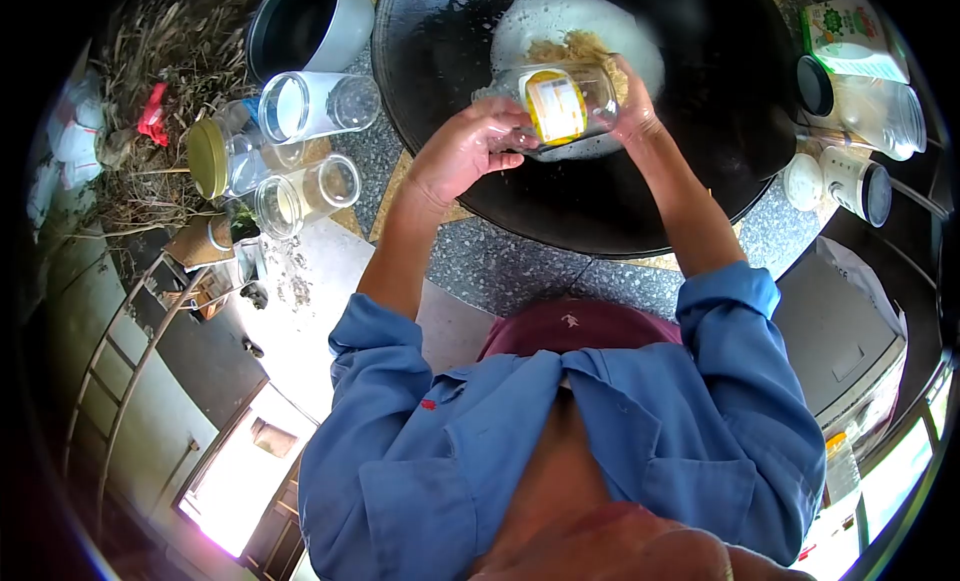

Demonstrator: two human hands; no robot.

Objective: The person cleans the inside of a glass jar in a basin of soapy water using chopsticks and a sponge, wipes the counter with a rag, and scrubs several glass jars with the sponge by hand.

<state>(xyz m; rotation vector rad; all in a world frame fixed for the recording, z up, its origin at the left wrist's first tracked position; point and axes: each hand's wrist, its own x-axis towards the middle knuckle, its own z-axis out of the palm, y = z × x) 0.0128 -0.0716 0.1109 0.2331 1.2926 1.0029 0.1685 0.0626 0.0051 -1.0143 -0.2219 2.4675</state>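
Note:
A clear jar (598,93) with a yellow-edged white label (555,106) is held sideways between my two hands, above a big black wok (440,91). My left hand (472,146) grips one end of it, fingers curled round the wall. At the other end, my right hand (634,103) is closed on the jar near its rim; part of its fingers is hidden. Just beyond the jar, a tan fibrous scrubber (572,49) lies in white, foamy water (520,26) at the wok's bottom. My skin looks wet.
Left of the wok stand a grey pot (345,31) and several clear jars (310,196), one with a gold lid (207,158). On the right are a green-and-white packet (850,41), more jars (870,111) and a dark-lidded container (855,186). Dry twigs (170,41) lie far left.

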